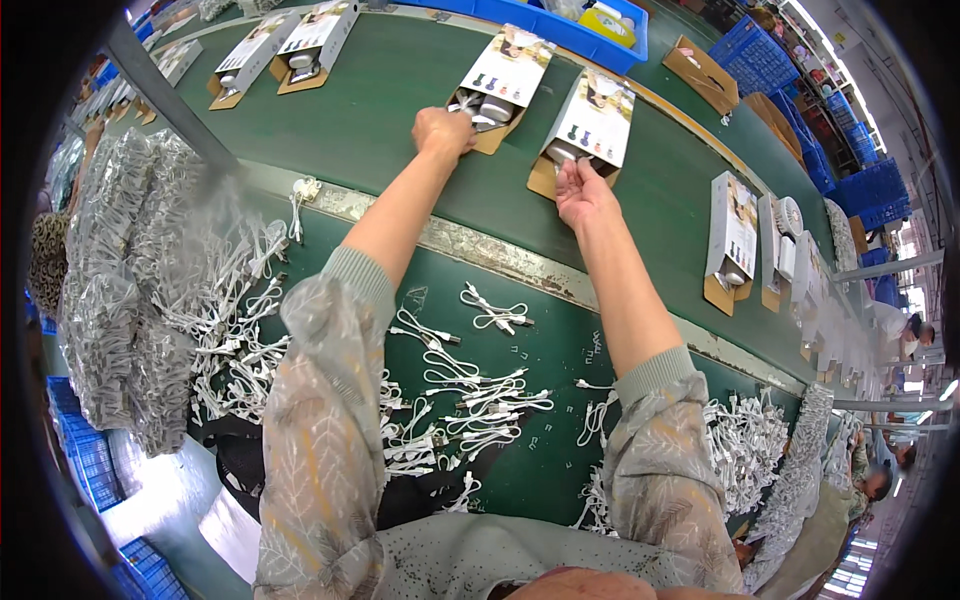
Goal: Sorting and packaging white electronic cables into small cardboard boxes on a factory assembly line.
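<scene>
— Where did the boxes lie relative to the person's hands?

— Both were at the upper centre of the frame, on a green belt (400, 75). The left box (516, 65), white and printed, had its open end toward the left hand (443, 132), which was at the lower left of that opening. The right box (597, 115) lay to its right and slightly lower in the frame, with the right hand (587, 190) at its open lower end.

— What showed inside?

— A pale, rounded item (495, 108) in the left box's opening, just beside the left hand.

— And what were the hands holding?

— The left fingers were curled inward with the tips mostly hidden, so what they held could not be told. The right thumb and fingers were drawn narrowly together; whether anything was pinched there could not be told either.

— How were the arms set?

— Both reached up from the lower edge, over a worn rail (500, 258), the left slanting rightward and the right leftward. White cables (490, 402) lay below, between the patterned sleeves (325, 400).
</scene>
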Demonstrator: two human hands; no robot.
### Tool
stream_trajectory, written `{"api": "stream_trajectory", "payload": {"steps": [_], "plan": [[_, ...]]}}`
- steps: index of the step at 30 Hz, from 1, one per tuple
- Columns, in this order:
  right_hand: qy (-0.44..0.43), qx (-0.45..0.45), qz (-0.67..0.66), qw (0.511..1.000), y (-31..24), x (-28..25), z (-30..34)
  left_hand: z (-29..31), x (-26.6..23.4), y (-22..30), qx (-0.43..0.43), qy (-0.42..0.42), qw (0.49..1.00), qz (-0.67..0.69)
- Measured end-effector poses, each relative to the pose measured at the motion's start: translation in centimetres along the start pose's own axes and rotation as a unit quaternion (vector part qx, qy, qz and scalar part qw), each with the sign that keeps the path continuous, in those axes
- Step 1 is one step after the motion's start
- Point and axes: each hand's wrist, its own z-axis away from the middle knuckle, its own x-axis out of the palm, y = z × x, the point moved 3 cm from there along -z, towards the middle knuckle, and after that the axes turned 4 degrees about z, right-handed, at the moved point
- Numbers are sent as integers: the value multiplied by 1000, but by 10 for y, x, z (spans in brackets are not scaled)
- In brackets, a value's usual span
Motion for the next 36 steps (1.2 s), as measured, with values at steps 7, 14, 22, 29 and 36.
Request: {"api": "stream_trajectory", "payload": {"steps": [7,14,22,29,36], "plan": [[-206,-83,495,840,7,-24,104,56,0,12,352,-136,878,-295],[-298,-288,744,524,27,-58,177,173,-76,-7,332,-406,791,-315],[-302,-223,724,578,34,-56,182,193,-101,-27,342,-365,779,-378],[-234,23,471,850,30,-56,158,182,-121,-24,278,-306,811,-413],[-286,119,288,906,51,-11,132,165,-134,-27,126,-286,918,-244]]}}
